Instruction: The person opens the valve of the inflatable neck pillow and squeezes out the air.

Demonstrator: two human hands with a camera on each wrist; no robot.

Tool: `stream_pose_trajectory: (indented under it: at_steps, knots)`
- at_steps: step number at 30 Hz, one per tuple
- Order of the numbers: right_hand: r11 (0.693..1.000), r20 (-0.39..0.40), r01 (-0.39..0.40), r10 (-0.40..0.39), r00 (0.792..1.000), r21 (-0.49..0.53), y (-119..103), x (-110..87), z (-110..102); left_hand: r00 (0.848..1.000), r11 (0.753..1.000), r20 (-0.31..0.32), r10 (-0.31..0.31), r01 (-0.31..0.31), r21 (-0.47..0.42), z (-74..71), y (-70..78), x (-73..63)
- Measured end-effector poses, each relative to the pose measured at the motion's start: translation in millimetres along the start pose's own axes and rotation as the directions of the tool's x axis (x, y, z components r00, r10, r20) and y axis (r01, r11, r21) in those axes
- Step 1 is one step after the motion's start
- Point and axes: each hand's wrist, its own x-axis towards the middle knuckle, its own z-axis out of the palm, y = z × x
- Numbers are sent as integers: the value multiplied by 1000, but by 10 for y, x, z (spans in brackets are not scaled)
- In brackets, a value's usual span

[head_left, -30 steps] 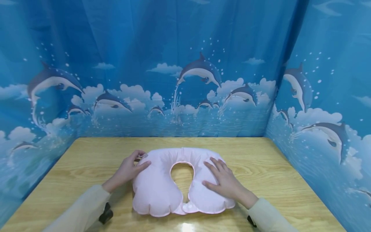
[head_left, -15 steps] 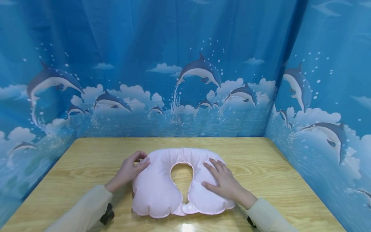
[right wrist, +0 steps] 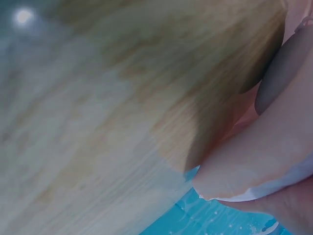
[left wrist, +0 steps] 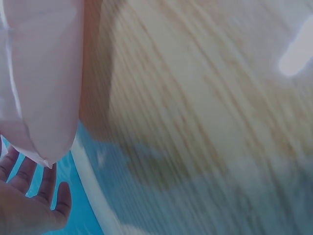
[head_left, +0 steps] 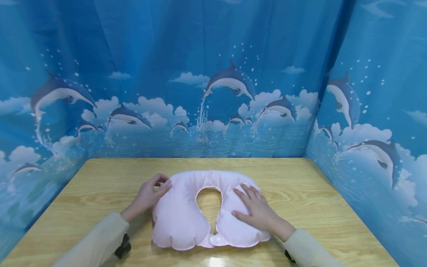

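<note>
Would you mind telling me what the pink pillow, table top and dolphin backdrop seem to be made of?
Pink pillow: probably thin plastic or coated fabric, fairly matte, puckered along its seams.
Table top: wood or wood-look laminate, glossy, showing grain and a bright reflection.
Dolphin backdrop: likely printed cloth, perhaps plastic sheeting, slightly sheeny, hanging in soft folds.

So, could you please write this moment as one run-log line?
pillow: U-shaped, puffed, lying on wood-grain table | left hand: thumb on pillow's far left corner | right hand: fingers spread on pillow's right side

One U-shaped neck pillow (head_left: 181, 218); one left hand (head_left: 149, 192) at its ten o'clock, one right hand (head_left: 260, 210) at three; two sleeves (head_left: 98, 239); one wood-grain table (head_left: 113, 181).
</note>
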Motion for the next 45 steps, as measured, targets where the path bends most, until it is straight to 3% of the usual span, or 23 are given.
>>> stream_pose_trajectory:
  at_steps: [8,20,38,45]
  knots:
    - [999,23,13,-14,1000,44,14,-3,35,1000,1000,8,-18,18,-1,-7,1,1]
    - [998,63,0,-4,998,65,12,-1,48,1000,1000,18,13,-13,-7,-50,68,-35]
    - [996,152,-54,42,987,77,-20,21,53,990,991,38,137,-137,-11,-83,57,-38]
    - [995,170,-61,47,984,82,-34,16,63,991,993,62,116,-116,9,-69,34,-34]
